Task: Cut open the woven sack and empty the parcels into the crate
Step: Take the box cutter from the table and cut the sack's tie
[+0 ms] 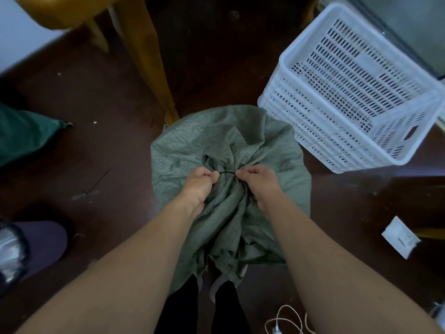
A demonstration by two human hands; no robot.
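Gripping the bunched neck of the grey-green woven sack (pixel 216 141), left hand (pixel 197 186) and right hand (pixel 258 185) both clenched tight on the gathered fabric, one to each side of a thin black tie (pixel 226 173) cinched around the neck. Fingertips of both hands touching or nearly touching the tie; cannot tell which. Sack standing on the dark brown floor (pixel 96 145) between the forearms, still closed, contents hidden. White perforated crate (pixel 349 92) just beside the sack to the upper right, tilted, showing only a pale flat shape inside, not identifiable. Wooden furniture leg (pixel 149 59) just behind the sack. Small white packet (pixel 401 237) on the floor at right, white cable (pixel 286 319) near the bottom edge.
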